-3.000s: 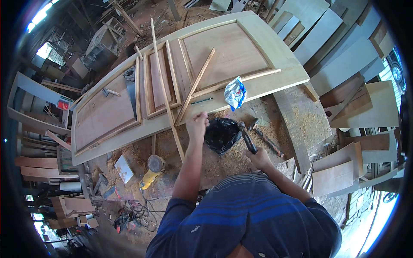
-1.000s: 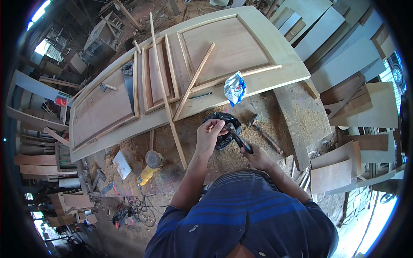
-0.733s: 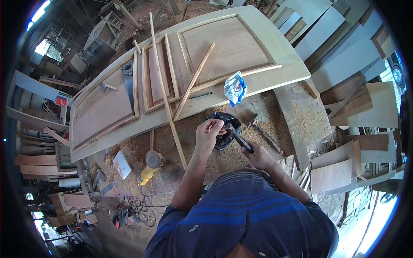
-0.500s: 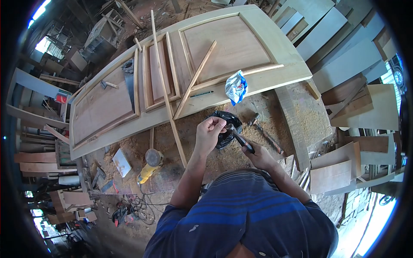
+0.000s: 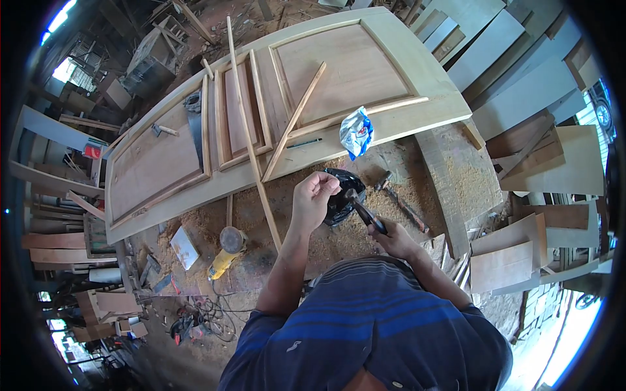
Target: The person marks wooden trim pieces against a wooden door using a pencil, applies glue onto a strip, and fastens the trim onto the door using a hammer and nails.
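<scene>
My right hand (image 5: 399, 239) is wrapped round a dark-handled tool with a metal head (image 5: 363, 210); its exact kind is not clear. The tool's head points up and left, toward my left hand (image 5: 314, 197). My left hand is raised, thumb and fingers pinched together; whatever is between them is too small to make out. Below and between the hands lies a black plastic bag (image 5: 340, 217), partly hidden by the tool. A hammer (image 5: 399, 201) rests on the sawdust-covered bench just right of the bag.
A panelled wooden door (image 5: 417, 133) spans the bench, with loose strips (image 5: 255, 163), a blue-white packet (image 5: 357, 133) and another hammer (image 5: 164, 130) on it. A yellow power tool (image 5: 225, 260) lies left of my arm. Boards (image 5: 551, 98) lean at the right.
My left hand has drawn slightly left, away from the tool's head, widening the gap. My right hand keeps its hold, almost unmoved.
</scene>
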A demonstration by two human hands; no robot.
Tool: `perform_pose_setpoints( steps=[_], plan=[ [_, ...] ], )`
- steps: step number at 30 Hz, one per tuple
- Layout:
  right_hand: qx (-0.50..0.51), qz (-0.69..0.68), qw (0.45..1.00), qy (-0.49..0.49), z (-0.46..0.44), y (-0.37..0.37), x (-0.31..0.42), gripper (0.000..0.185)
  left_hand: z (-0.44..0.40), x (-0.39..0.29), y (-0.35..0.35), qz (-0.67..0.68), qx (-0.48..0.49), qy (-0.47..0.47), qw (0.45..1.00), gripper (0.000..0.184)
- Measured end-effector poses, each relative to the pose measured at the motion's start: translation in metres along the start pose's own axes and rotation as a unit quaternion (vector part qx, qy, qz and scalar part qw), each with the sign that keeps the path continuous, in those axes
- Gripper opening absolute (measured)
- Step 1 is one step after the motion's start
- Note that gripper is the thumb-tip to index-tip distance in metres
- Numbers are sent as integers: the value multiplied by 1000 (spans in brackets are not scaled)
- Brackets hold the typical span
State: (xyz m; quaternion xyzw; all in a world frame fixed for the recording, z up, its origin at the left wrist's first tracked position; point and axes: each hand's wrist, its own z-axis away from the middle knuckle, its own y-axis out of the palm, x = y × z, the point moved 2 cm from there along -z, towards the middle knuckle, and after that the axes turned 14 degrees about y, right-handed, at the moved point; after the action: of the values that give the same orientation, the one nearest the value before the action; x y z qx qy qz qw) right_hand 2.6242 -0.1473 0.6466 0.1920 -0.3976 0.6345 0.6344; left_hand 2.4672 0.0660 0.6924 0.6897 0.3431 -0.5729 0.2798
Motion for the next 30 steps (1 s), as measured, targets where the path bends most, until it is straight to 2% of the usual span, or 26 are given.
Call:
perform_pose_setpoints(
  steps=[2, 14, 23, 26, 30],
  plan=[
    [6, -40, 999, -12, -3, 6, -10, 43, 1, 6, -1, -24, 36, 9, 999, 18],
    [7, 1, 1000, -23, 1, 2, 0, 45, 6, 8, 7, 44, 11, -41, 998, 15],
    [-24, 20, 998, -49, 1, 0, 3, 44, 5, 4, 7, 37, 33, -19, 999, 14],
    [-37, 39, 998, -40, 8, -3, 15, 43, 4, 3, 8, 32, 30, -17, 999, 13],
    [30, 2, 999, 44, 8, -2, 12, 42, 6, 0, 11, 1, 27, 2, 1000, 11]
  ],
)
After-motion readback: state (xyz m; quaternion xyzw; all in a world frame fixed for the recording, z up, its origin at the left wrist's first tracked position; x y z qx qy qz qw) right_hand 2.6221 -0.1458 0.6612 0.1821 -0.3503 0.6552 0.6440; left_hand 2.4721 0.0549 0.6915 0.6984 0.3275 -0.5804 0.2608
